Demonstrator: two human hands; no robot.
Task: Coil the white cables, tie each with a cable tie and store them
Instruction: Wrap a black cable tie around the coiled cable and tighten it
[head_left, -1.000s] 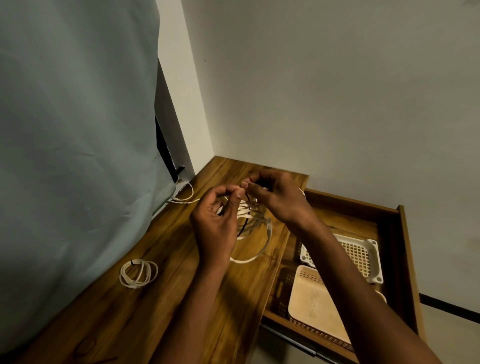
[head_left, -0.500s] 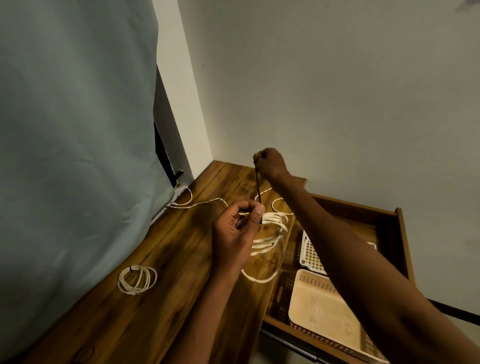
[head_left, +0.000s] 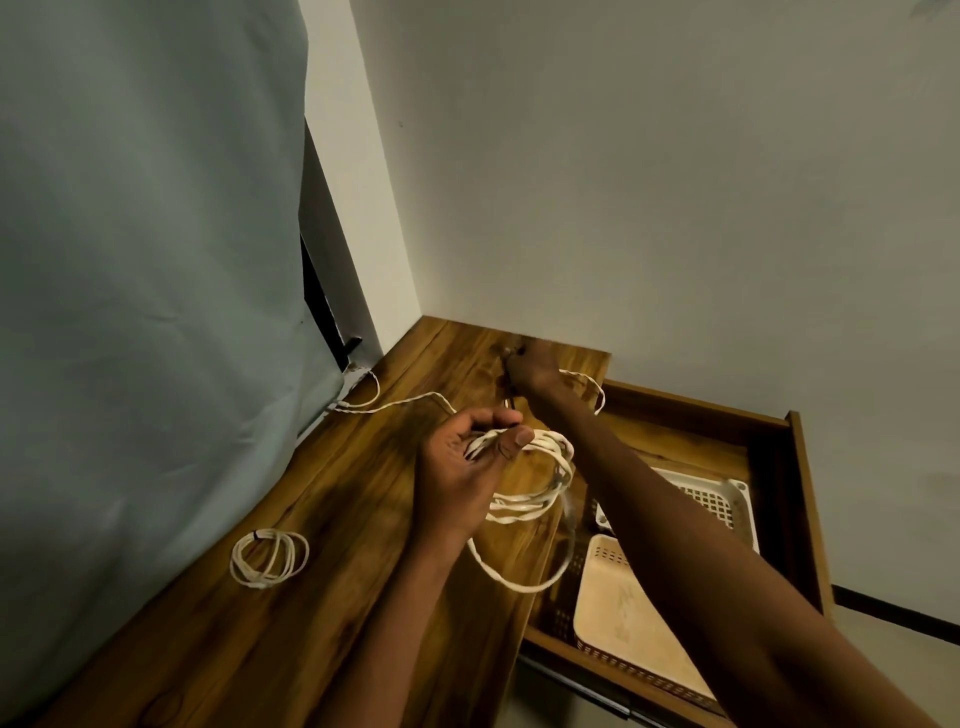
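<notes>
My left hand (head_left: 457, 467) grips a coil of white cable (head_left: 540, 499) just above the wooden table (head_left: 322, 597); one loose loop hangs down over the table's edge. My right hand (head_left: 532, 366) is stretched out beyond it toward the far wall, fingers curled, pinching the thin black cable tie (head_left: 511, 402) that runs down to the coil. The hand is blurred. A second white coil (head_left: 269, 558), bound with a black tie, lies flat on the table at the left. A loose white cable (head_left: 410, 401) trails across the table to the curtain.
A grey curtain (head_left: 145, 312) hangs along the table's left side. At the right an open wooden drawer (head_left: 802, 499) holds a white perforated basket (head_left: 722, 499) and a beige basket (head_left: 623, 618). A bare wall stands behind.
My hands were together at the coil; the right hand has drawn away toward the far wall with the black tie's tail. The left hand keeps its grip on the coil.
</notes>
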